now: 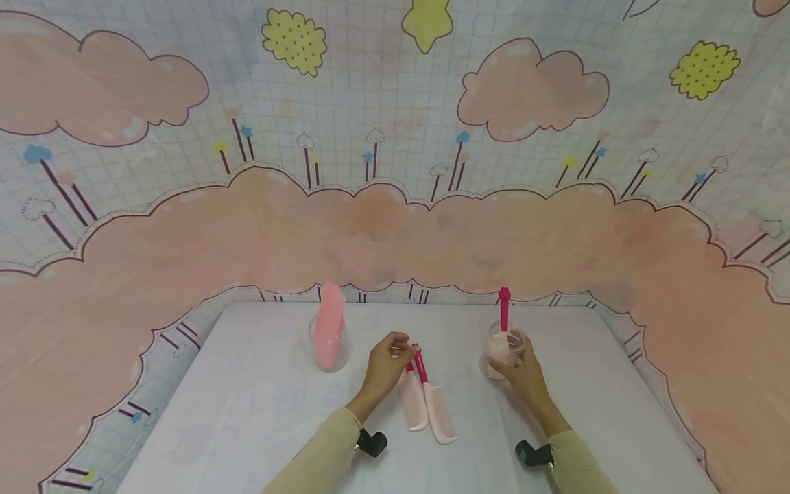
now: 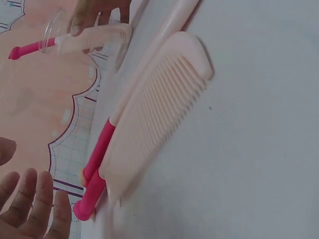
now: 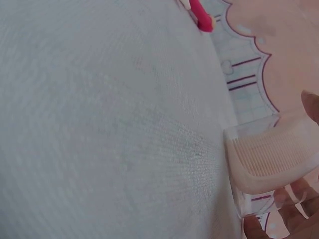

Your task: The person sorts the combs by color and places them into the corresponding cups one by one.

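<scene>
Two pale pink combs with dark pink handles lie side by side on the white table, a left comb (image 1: pixel 412 405) and a right comb (image 1: pixel 440 415). Just over their handle ends is my left hand (image 1: pixel 390 360); the left wrist view shows its fingers loosely extended and apart from the handles. My right hand (image 1: pixel 524 370) grips a clear jar (image 1: pixel 485 357) on the right, fingers and thumb around its side. In it stands a third comb (image 3: pixel 274 154), teeth end down, its dark pink handle (image 1: pixel 504 312) sticking up past the rim.
On the left of the table (image 1: pixel 247 384) stands another clear container (image 1: pixel 344 350) with a long, flat salmon-pink thing (image 1: pixel 330 322) upright in it. A patterned cloth (image 1: pixel 395 233) with clouds hangs behind the table's far edge. Black cameras sit on both wrists.
</scene>
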`<action>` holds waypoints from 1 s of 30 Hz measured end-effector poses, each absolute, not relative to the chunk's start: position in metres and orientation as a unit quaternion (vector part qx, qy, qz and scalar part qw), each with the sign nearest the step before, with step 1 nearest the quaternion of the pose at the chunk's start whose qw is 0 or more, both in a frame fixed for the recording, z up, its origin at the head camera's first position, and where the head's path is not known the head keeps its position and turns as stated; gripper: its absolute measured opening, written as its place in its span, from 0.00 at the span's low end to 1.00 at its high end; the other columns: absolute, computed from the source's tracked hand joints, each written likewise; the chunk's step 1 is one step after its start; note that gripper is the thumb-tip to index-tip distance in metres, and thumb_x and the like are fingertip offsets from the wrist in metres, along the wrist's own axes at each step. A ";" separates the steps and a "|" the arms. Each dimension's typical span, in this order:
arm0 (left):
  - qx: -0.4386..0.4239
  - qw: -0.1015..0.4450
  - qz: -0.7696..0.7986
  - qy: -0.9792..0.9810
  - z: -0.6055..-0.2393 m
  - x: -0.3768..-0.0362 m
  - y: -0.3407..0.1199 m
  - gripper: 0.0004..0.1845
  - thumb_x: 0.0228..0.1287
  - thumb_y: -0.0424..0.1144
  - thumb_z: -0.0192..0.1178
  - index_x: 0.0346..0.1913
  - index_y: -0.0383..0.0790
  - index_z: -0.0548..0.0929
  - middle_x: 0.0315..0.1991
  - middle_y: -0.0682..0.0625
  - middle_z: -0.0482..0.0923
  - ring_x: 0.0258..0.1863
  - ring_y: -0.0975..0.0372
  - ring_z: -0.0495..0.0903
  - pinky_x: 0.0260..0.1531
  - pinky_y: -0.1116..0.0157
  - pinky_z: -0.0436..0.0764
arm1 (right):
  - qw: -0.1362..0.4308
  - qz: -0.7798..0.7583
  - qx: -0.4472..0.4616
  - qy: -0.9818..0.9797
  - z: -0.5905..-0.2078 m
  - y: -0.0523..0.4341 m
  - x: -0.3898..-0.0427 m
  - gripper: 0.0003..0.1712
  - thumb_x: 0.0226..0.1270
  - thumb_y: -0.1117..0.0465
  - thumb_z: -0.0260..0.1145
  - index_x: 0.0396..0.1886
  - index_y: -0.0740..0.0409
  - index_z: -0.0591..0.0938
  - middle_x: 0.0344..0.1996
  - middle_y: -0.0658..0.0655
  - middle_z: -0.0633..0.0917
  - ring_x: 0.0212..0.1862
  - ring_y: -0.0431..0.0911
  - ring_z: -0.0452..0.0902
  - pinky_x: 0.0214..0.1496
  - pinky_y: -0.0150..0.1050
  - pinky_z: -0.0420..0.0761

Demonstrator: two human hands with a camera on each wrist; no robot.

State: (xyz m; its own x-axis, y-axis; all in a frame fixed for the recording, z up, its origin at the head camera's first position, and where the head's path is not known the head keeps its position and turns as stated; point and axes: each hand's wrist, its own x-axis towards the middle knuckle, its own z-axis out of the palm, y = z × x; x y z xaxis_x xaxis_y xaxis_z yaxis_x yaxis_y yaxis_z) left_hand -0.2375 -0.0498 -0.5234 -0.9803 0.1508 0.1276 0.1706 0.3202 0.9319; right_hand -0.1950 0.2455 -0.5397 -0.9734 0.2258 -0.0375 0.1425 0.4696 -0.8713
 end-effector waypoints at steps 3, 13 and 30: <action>-0.088 0.003 -0.570 -0.817 -0.526 -0.236 -0.052 0.18 0.65 0.39 0.64 0.54 0.34 0.78 0.42 0.44 0.83 0.44 0.55 0.83 0.41 0.61 0.86 | 0.042 0.504 -0.108 -0.856 -0.539 0.246 -0.194 0.53 0.63 0.46 0.70 0.78 0.47 0.48 0.76 0.60 0.60 0.76 0.64 0.52 0.72 0.65 0.59; -0.054 -0.017 -0.523 -0.850 -0.532 -0.231 -0.054 0.17 0.63 0.40 0.64 0.52 0.36 0.78 0.39 0.44 0.84 0.38 0.57 0.84 0.36 0.61 0.86 | 0.030 0.510 -0.111 -0.853 -0.537 0.246 -0.189 0.55 0.62 0.46 0.70 0.78 0.49 0.47 0.76 0.61 0.59 0.77 0.65 0.49 0.72 0.65 0.60; -0.039 -0.031 -0.407 -0.912 -0.534 -0.229 -0.048 0.26 0.58 0.43 0.68 0.57 0.38 0.74 0.36 0.46 0.81 0.30 0.59 0.76 0.29 0.62 0.77 | 0.036 0.516 -0.099 -0.850 -0.537 0.245 -0.188 0.53 0.63 0.48 0.70 0.77 0.48 0.48 0.75 0.61 0.60 0.76 0.66 0.51 0.72 0.65 0.60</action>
State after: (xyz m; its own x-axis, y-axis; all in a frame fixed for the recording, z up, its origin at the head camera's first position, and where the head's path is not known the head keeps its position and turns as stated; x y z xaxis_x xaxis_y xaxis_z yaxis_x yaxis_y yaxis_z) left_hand -0.2285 -0.0475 -0.5339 -0.9951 0.0960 -0.0255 0.0452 0.6658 0.7447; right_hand -0.1882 0.2451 -0.5370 -0.9777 0.2058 -0.0417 0.1319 0.4477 -0.8844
